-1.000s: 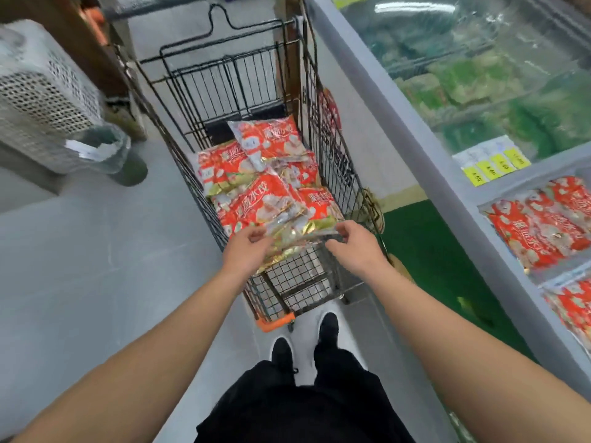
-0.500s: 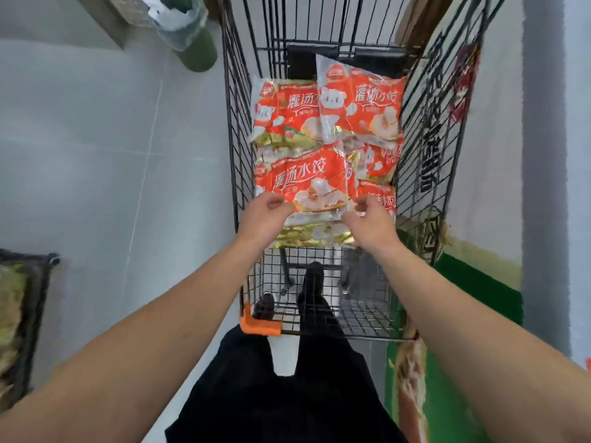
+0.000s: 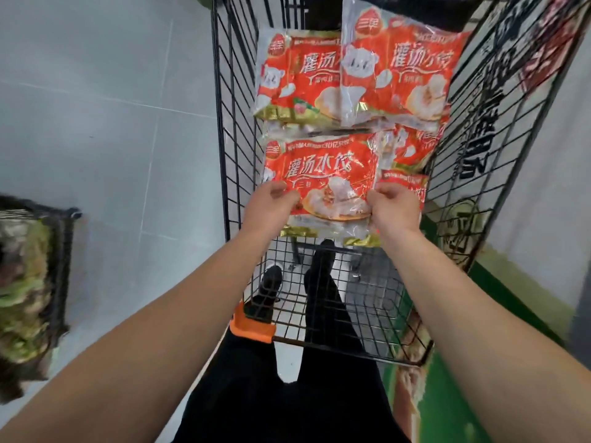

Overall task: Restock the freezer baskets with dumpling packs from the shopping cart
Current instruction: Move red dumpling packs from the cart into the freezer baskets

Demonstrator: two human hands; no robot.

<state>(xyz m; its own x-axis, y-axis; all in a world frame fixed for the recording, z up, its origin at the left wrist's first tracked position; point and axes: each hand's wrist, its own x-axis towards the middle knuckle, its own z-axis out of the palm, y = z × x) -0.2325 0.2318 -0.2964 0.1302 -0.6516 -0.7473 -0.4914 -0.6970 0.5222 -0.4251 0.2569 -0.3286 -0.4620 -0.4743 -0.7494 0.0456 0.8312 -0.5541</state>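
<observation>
Left hand (image 3: 271,207) and right hand (image 3: 395,207) pinch the red plastic dumpling pack (image 3: 323,177) inside the black wire cart (image 3: 236,148); best lift it level, grip even

I see red-orange plastic dumpling pack (image 3: 323,177), white lettering, gold bottom edge. Black wire-grid shopping cart (image 3: 319,302), orange plastic corner bumper (image 3: 252,326). Pale grey tiled floor (image 3: 112,123), thin lighter grout lines. Green painted strip (image 3: 447,404) low on my right.

Looking like a grocery shop. Showing a wire shopping cart (image 3: 473,174) carrying identical dumpling packs (image 3: 323,174), standing on grey tiled floor (image 3: 112,123).
</observation>
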